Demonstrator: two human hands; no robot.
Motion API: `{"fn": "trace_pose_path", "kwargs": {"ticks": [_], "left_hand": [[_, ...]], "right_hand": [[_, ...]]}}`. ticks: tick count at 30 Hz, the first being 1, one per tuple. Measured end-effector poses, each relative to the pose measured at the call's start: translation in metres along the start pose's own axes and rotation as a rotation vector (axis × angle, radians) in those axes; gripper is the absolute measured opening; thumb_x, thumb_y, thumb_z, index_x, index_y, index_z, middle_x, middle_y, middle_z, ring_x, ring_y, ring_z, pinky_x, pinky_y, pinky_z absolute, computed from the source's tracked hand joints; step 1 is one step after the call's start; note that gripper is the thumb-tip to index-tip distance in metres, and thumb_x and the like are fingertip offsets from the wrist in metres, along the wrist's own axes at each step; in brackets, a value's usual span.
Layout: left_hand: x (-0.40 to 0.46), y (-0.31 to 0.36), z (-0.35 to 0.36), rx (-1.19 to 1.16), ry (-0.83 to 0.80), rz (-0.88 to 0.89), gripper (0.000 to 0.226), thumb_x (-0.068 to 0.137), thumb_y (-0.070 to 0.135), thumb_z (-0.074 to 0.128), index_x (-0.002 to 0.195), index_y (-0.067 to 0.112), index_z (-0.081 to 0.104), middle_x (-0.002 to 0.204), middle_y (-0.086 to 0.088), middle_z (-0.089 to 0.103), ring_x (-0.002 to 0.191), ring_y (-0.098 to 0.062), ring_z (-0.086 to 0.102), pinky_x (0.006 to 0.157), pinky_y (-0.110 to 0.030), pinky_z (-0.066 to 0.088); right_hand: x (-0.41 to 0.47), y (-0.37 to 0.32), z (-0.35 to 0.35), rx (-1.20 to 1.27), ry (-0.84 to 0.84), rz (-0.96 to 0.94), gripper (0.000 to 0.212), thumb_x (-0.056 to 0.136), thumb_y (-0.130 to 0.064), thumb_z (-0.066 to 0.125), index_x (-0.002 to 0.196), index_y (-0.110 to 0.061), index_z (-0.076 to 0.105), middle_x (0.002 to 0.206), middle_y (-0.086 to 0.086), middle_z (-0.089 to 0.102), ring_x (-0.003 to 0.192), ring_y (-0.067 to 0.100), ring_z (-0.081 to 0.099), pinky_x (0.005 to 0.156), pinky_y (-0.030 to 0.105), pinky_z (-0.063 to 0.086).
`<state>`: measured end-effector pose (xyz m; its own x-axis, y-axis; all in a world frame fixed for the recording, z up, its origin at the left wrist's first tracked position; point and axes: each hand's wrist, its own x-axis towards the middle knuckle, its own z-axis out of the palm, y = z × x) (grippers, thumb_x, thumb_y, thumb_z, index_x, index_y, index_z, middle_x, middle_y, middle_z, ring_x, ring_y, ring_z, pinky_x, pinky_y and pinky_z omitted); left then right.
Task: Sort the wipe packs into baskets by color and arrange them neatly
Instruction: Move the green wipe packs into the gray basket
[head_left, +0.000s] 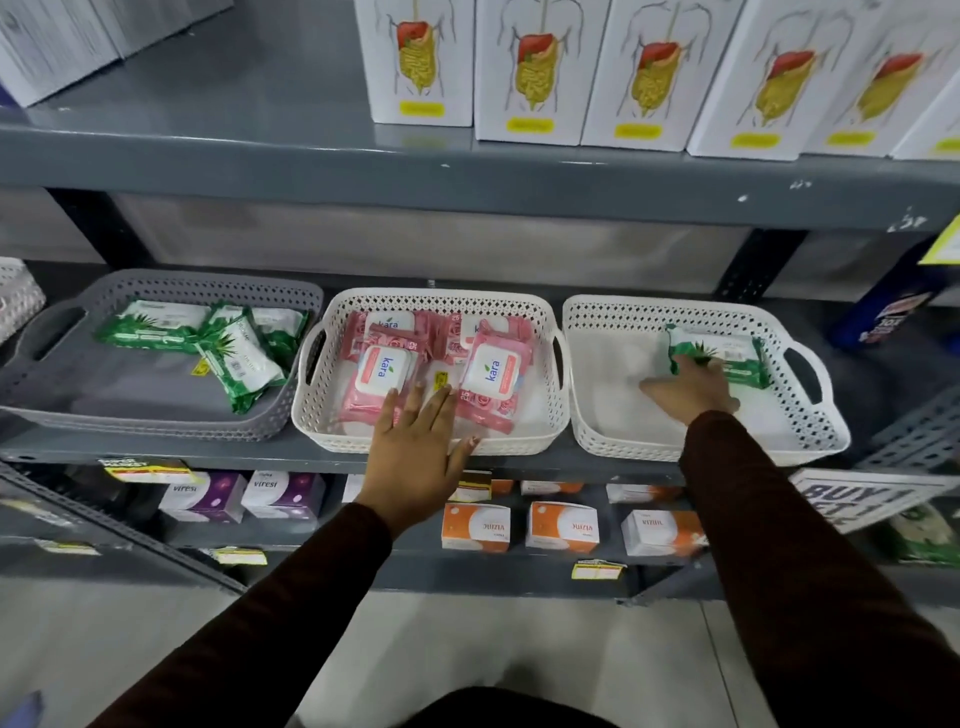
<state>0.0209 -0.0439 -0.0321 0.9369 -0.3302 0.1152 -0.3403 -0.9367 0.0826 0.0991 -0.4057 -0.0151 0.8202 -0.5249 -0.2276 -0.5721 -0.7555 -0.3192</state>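
Reaching into the right-hand white basket (810, 415), the right hand (691, 387) closes its fingers on the near edge of a green-and-white wipe pack (727, 351), a soft, crinkly foil pouch lying toward the basket's back right corner; the hand is blurred, so how firmly it grips seems hard to judge. Otherwise that basket shows only its smooth bare floor. The left hand (415, 447) lies flat and open, fingers spread, resting over the front rim of the middle white basket (322, 421), its fingertips touching the pink wipe packs (441, 358). These pink pouches carry rounded white flip lids and overlap loosely, some tilted. To the left, the grey basket (156, 421) holds several green wipe packs (228, 345), heaped at odd angles toward its back. All three baskets are shallow rounded rectangles of perforated plastic with cut-out handles, set side by side on a grey metal shelf (208, 452). Above them stand white cardboard boxes (530, 67) printed with a digestive-tract drawing.
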Motion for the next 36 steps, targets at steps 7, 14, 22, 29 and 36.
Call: {"fn": "trace_pose_path", "kwargs": {"ticks": [7,14,22,29,36], "left_hand": [[0.002,-0.001,0.0,0.002,-0.014,0.017,0.076,0.096,0.061,0.002,0.155,0.016,0.021,0.162,-0.002,0.022,0.151,-0.024,0.011,0.122,-0.052,0.003],[0.002,-0.003,0.001,0.007,-0.035,0.033,0.077,0.096,0.063,-0.001,0.156,0.017,0.013,0.163,-0.001,0.017,0.151,-0.024,0.007,0.122,-0.053,0.005],[0.002,-0.007,0.001,0.009,-0.029,0.057,0.077,0.096,0.062,-0.002,0.156,0.016,0.013,0.163,-0.001,0.015,0.151,-0.023,0.003,0.122,-0.052,0.002],[0.001,-0.005,-0.001,0.033,0.001,0.074,0.073,0.099,0.058,0.005,0.155,0.014,0.02,0.162,-0.004,0.022,0.151,-0.028,0.009,0.122,-0.052,0.006],[-0.027,-0.048,-0.003,-0.048,0.073,0.033,0.072,0.1,0.055,0.027,0.156,0.012,0.016,0.164,-0.004,0.011,0.152,-0.028,0.002,0.123,-0.049,0.003]], "right_hand": [[0.022,-0.001,-0.02,-0.226,0.255,0.028,0.045,0.088,-0.042,0.057,0.119,-0.011,0.063,0.127,0.019,0.061,0.122,0.039,0.053,0.102,0.052,0.035],[0.02,-0.02,-0.01,-0.195,0.276,-0.026,0.018,0.088,-0.016,0.062,0.102,-0.005,0.068,0.11,0.019,0.071,0.105,0.038,0.065,0.088,0.041,0.047],[0.003,-0.055,-0.015,0.096,-0.077,-0.276,0.056,0.06,-0.034,0.09,0.111,-0.02,0.071,0.121,0.007,0.068,0.116,0.031,0.06,0.1,0.045,0.045],[0.003,-0.037,-0.017,0.032,-0.216,-0.176,0.096,0.058,-0.023,0.089,0.143,-0.016,0.044,0.139,0.01,0.056,0.121,0.03,0.056,0.099,0.037,0.049],[-0.059,-0.095,0.003,0.514,0.461,-0.124,0.078,0.067,-0.036,0.084,0.129,-0.014,0.042,0.122,0.018,0.063,0.109,0.041,0.062,0.085,0.046,0.053]]}}
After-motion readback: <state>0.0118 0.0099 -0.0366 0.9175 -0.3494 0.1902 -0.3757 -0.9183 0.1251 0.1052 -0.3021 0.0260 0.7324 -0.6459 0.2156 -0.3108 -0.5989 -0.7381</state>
